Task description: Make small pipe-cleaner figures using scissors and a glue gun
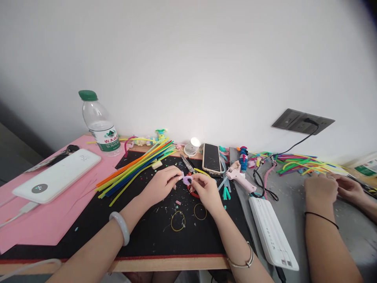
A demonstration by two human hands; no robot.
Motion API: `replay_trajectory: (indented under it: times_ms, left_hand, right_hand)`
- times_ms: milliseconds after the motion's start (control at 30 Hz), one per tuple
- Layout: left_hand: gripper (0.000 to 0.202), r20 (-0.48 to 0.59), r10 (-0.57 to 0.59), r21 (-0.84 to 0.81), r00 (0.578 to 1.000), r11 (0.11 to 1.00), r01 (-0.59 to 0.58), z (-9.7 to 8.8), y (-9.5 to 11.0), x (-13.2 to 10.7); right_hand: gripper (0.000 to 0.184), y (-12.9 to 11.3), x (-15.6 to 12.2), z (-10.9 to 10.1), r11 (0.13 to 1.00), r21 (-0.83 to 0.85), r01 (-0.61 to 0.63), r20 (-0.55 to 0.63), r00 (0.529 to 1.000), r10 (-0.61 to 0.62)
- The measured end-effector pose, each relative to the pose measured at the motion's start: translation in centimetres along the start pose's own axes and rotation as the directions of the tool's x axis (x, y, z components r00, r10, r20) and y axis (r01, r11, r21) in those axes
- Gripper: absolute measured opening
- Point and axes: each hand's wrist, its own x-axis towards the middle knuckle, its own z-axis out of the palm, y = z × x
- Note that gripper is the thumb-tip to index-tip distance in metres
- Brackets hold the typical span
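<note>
Over the black mat point(135, 236), both my hands meet at a small lilac piece point(187, 180) that looks like coiled pipe cleaner. My left hand point(165, 182) pinches its left end between thumb and forefinger. On the other side, my right hand point(206, 190) grips the coil, its fingertips closed around it. Red scissor handles point(193, 192) are partly covered by the right hand, and grey pliers point(187, 163) lie just behind. Two rubber bands point(178, 221) rest on the mat below the hands, among small scraps.
Colourful pipe cleaners point(135, 167) are piled to the left. Behind are a paper cup point(193, 146) and a phone point(211, 157). A pink glue gun point(241, 179) and white power bank point(273, 232) lie right, near another person's hands point(321, 190). A bottle point(101, 125) stands left, beside another power bank point(59, 175).
</note>
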Motion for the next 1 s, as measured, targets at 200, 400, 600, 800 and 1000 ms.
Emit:
replay_trajectory:
  times_ms: [200, 400, 600, 800, 1000]
  left_hand:
    - [0.021, 0.058, 0.017, 0.119, 0.998, 0.993, -0.024, -0.16, 0.01, -0.07]
    - [0.024, 0.109, -0.001, 0.198, 0.994, 0.98, -0.021, -0.33, 0.19, -0.2]
    - [0.025, 0.127, -0.005, 0.261, 0.992, 0.965, -0.029, -0.29, 0.46, -0.15]
    - [0.026, 0.137, -0.034, 0.277, 0.99, 0.961, -0.006, -0.06, 0.42, -0.13]
    - [0.027, 0.139, -0.03, 0.277, 0.99, 0.961, -0.01, 0.09, 0.2, -0.18]
  right_hand:
    - [0.013, -0.2, 0.02, -0.03, 0.998, -0.058, -0.002, 0.008, 1.0, 0.003]
    - [0.013, -0.34, -0.06, 0.01, 0.989, -0.143, 0.045, 0.034, 0.999, -0.04]
    - [0.013, -0.06, -0.04, -0.15, 0.967, -0.228, 0.116, 0.043, 0.993, -0.109]
    - [0.015, -0.49, 0.0, -0.13, 0.928, -0.324, 0.182, 0.014, 0.982, -0.187]
    - [0.016, -0.77, -0.11, -0.16, 0.902, -0.37, 0.223, 0.025, 0.973, -0.231]
